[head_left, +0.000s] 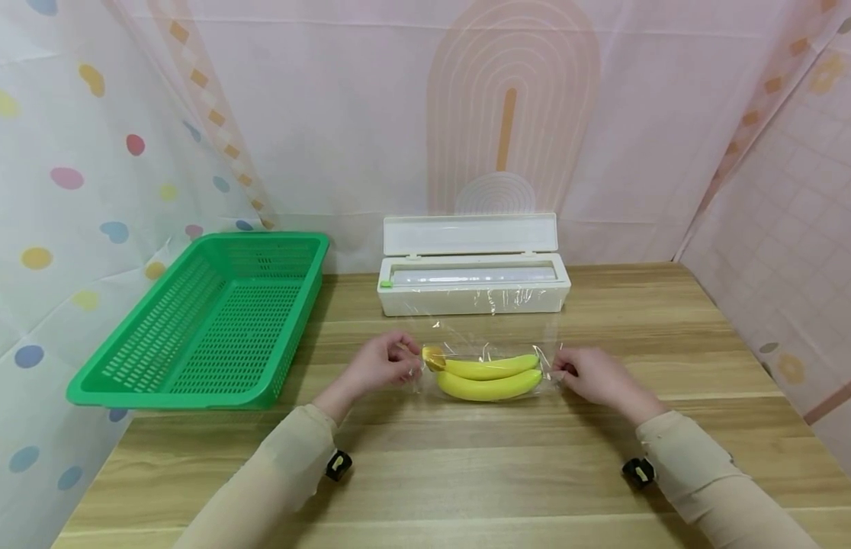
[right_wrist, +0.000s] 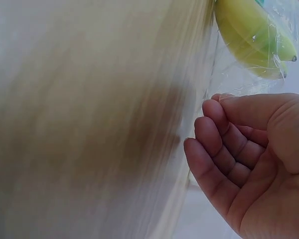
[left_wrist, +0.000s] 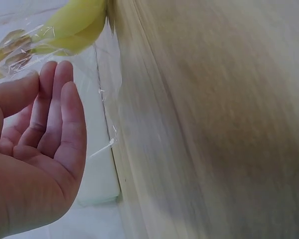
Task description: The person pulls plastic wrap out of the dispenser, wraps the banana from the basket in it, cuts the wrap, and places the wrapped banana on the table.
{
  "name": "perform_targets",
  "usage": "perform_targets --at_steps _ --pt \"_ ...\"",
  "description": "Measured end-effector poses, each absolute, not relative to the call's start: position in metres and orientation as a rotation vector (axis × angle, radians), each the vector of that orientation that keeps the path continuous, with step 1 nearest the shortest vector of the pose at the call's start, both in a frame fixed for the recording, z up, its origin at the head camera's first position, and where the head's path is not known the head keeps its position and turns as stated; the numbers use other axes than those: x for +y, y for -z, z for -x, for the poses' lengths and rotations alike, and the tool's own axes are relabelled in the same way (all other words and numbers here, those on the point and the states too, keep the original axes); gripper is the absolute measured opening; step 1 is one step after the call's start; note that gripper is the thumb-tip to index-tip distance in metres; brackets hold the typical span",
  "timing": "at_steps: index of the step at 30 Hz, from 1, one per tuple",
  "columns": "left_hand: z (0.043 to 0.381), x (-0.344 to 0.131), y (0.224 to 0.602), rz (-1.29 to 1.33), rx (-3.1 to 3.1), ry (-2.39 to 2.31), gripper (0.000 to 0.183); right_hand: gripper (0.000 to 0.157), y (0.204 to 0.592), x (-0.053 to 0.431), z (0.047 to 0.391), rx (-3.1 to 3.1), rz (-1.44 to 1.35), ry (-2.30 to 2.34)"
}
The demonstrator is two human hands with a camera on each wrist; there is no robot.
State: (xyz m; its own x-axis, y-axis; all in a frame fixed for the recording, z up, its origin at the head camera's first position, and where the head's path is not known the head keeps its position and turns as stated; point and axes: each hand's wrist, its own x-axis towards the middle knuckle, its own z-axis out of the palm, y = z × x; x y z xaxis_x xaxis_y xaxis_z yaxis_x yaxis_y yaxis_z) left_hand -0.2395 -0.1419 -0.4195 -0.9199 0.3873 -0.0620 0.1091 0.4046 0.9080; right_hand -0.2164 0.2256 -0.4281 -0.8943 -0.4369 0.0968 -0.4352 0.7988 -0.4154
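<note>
Two yellow bananas (head_left: 489, 387), joined at a brownish stem on the left, lie under clear plastic wrap (head_left: 490, 349) in the head view. The film reaches back from them toward the white wrap box (head_left: 472, 300). At the stem end, my left hand (head_left: 379, 361) pinches the film's edge between thumb and fingers. Beyond the banana tips, the right hand (head_left: 595, 377) pinches the opposite edge. Thumb and fingertips of the left hand (left_wrist: 45, 134) meet just below the stem in the left wrist view. In the right wrist view, the right hand (right_wrist: 254, 154) has its fingers curled toward the thumb.
The wrap box stands at the back with its lid (head_left: 470, 235) raised and a film roll (head_left: 473, 275) inside. A green perforated basket (head_left: 171, 399) is at the left on the wooden table (head_left: 453, 488). Patterned cloth (head_left: 357, 114) hangs around the table's back and sides.
</note>
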Motion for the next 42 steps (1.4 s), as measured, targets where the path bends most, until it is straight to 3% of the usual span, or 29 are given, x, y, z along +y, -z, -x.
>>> perform_targets --at_steps 16,28,42 --pt "0.236 -0.143 0.419 -0.449 2.414 -1.544 0.004 0.012 0.432 0.228 0.220 2.963 0.714 0.671" --pt "0.235 -0.149 0.422 -0.487 2.387 -1.555 0.014 0.013 0.432 0.231 0.215 2.955 0.718 0.713" --pt "0.218 -0.172 0.405 -0.622 2.829 -1.076 0.013 0.003 0.418 0.250 0.201 3.044 0.700 0.681"
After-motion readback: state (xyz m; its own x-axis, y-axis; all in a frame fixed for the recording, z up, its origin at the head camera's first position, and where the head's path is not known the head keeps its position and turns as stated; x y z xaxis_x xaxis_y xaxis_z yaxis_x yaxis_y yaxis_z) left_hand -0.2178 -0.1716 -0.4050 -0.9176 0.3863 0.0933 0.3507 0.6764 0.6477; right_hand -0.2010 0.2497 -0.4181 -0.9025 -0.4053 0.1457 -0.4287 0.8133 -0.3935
